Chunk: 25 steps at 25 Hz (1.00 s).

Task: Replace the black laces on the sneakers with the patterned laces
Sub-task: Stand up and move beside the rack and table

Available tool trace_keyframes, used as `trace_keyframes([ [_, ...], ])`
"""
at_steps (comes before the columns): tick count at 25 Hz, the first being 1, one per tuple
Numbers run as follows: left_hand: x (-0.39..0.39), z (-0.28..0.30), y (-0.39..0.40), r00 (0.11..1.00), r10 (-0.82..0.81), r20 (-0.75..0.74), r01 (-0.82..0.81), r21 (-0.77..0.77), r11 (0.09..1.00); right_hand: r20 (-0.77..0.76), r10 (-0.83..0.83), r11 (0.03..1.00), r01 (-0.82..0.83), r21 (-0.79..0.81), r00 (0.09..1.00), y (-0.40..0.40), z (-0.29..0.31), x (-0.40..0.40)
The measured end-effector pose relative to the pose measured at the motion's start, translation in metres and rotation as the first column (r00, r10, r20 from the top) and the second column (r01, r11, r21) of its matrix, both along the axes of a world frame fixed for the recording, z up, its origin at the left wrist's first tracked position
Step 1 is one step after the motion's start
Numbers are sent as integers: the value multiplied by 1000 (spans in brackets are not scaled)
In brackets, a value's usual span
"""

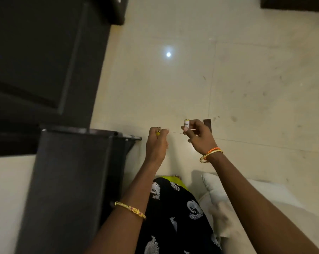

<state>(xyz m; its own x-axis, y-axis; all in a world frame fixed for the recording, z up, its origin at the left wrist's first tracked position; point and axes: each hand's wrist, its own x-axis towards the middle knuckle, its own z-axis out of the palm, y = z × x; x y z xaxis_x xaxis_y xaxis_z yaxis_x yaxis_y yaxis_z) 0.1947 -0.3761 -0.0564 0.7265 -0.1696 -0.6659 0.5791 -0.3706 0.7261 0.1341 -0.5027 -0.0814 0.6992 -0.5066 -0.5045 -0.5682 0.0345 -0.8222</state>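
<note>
No sneakers or laces are in view. My right hand (197, 136) is raised over the floor and pinches a small white cylinder with a yellow top (186, 123), like a thread spool. A thin thread (175, 132) runs taut from it to my left hand (156, 143). The left hand's fingers are curled around the thread's end and a small yellow thing (157, 133) that I cannot identify. The two hands are about a hand's width apart.
Dark furniture (45, 61) fills the left side, with a dark stand (72, 180) in front of it. Cream floor tiles (246, 79) lie ahead. A small brown object (207, 122) sits behind my right hand. A white cushion (228, 189) and a black patterned garment (173, 213) are below.
</note>
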Motion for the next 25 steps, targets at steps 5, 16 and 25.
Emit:
trace_keyframes([
  [5, -38, 69, 96, 941, 235, 243, -264, 93, 960, 70, 325, 945, -326, 9, 943, 94, 70, 10],
  [16, -177, 126, 324, 636, 700, 325, -756, 77, 650, 128, 833, 529, -843, 101, 538, 318, 134, -34],
  [25, -356, 159, 509, 488, 762, 426, -861, 380, 338, 145, 969, 199, -979, 34, 202, 539, 141, -158],
])
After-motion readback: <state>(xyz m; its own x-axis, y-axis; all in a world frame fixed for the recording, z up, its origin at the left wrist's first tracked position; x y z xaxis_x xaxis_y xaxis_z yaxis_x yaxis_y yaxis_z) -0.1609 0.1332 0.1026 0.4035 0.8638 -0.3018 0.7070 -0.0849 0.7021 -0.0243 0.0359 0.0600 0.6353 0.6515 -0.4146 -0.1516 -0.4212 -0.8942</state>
